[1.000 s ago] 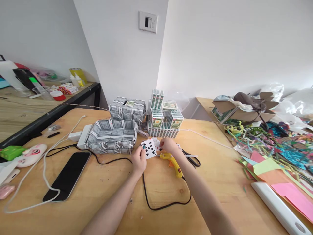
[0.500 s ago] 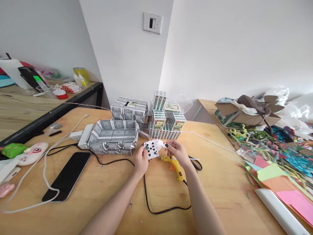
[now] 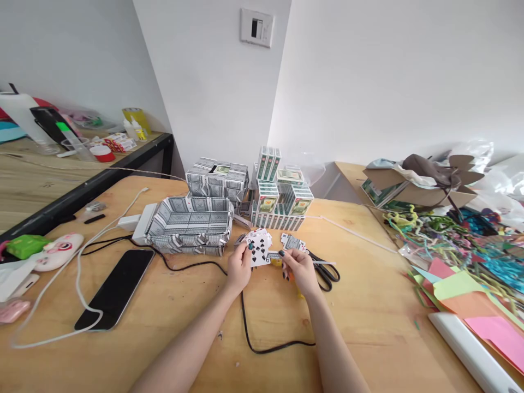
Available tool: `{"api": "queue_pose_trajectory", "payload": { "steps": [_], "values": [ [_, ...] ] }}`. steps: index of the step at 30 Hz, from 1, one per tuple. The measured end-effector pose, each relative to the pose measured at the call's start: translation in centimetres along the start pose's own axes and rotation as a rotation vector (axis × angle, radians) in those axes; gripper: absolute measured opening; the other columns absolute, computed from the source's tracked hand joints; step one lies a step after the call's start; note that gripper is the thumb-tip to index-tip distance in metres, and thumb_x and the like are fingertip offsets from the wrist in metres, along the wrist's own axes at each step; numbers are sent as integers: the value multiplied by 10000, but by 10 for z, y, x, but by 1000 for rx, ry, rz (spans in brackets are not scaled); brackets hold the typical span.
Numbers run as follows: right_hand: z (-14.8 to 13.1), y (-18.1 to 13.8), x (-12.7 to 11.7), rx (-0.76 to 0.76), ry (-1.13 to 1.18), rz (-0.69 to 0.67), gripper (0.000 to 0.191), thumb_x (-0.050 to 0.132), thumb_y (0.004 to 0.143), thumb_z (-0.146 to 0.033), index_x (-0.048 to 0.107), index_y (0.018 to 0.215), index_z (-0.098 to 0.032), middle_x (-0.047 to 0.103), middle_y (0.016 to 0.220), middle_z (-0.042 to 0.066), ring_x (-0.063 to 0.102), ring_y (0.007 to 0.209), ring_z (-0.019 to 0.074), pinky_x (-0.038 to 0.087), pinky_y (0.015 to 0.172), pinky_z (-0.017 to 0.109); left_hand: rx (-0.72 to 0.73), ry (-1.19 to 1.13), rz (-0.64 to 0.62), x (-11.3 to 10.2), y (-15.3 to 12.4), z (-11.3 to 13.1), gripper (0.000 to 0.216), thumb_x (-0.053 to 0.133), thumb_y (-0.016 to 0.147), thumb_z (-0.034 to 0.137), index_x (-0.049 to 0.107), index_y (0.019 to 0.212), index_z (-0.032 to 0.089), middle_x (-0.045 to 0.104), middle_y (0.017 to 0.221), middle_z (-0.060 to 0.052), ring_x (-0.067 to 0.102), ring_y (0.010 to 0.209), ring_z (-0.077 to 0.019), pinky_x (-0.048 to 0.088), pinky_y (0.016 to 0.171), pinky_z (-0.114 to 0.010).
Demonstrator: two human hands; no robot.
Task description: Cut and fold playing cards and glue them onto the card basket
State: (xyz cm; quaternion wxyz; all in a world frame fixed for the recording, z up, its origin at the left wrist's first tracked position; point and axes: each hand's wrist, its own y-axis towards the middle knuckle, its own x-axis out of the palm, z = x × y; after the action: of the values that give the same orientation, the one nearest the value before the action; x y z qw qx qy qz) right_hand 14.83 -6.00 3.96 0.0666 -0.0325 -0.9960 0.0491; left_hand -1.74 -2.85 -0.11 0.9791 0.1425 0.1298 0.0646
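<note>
My left hand (image 3: 239, 266) is closed on a small fan of playing cards (image 3: 260, 250), the nine of spades in front and its thumb on the corner. Just to the right, my right hand (image 3: 299, 267) pinches what looks like a single playing card (image 3: 273, 255), its grey patterned back seen at a steep slant. Beneath that hand, a yellow glue gun (image 3: 277, 262) is mostly hidden. More playing cards (image 3: 293, 242) lie on the table behind it. Black-handled scissors (image 3: 327, 275) lie to the right, beside a thin white strip (image 3: 324, 263).
Behind my hands stand a tray shape built from folded cards (image 3: 190, 224), a card-covered block (image 3: 216, 180) and stacked green-and-white card boxes (image 3: 278, 210). A phone (image 3: 117, 289) and white cable are left. Pipe cleaners (image 3: 462, 240) and coloured paper (image 3: 462, 289) lie right.
My right hand has come away from the fan, lower and slightly right, with a card in its fingers. It now covers most of the glue gun. The cards behind have come into view.
</note>
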Motion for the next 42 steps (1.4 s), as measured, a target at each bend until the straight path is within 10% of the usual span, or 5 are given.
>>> {"api": "queue_pose_trajectory", "payload": {
  "steps": [31,42],
  "values": [
    [1,-1,3,62,61,20,299,658,657,-433,537,683,-161,520,443,-56,420,274,63,282,254,168,49,14,-102,1,-6,2,183,400,813,272,547,784,167,452,567,18,420,506,-103,341,483,-204],
    [-2,-2,3,58,18,34,299,646,656,-436,501,667,-174,523,424,-56,417,258,72,279,244,174,-56,-327,-271,-3,-9,8,293,447,809,408,570,898,158,571,737,-35,511,650,-140,414,595,-242]
  ]
}}
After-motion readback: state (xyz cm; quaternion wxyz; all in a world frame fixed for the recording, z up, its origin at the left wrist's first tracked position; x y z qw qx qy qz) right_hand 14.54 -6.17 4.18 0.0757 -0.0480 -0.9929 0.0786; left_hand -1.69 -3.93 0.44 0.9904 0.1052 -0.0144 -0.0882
